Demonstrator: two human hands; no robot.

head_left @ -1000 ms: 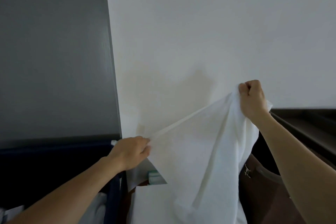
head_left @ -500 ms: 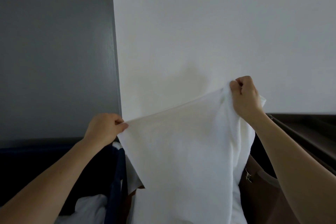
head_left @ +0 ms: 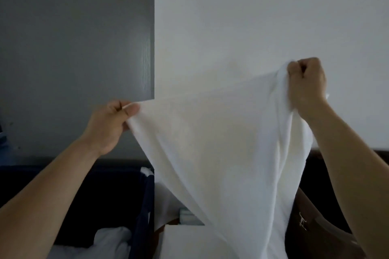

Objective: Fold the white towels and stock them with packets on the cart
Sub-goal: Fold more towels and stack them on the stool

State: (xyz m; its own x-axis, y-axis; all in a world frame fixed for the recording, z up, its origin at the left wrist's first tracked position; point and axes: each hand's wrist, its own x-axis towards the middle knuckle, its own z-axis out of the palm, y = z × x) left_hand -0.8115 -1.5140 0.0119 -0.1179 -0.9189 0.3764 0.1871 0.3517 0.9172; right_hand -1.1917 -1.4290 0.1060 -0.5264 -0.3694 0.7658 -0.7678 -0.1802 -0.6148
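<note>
Two upper corners of the white towel [head_left: 221, 153], hanging centre-frame, are pinched by the left hand [head_left: 109, 124] and right hand [head_left: 305, 84]; we judge it light, limp, best gripped at corners.

Both hands are holding a white towel [head_left: 221, 153] up in front of a white wall [head_left: 263, 17] — left hand [head_left: 109, 124] pinching one corner low, right hand [head_left: 306, 86] gripping the other higher. Towel is hanging slack between them — a dark bin [head_left: 117, 191] with white linen [head_left: 101, 242] is sitting lower left.
</note>
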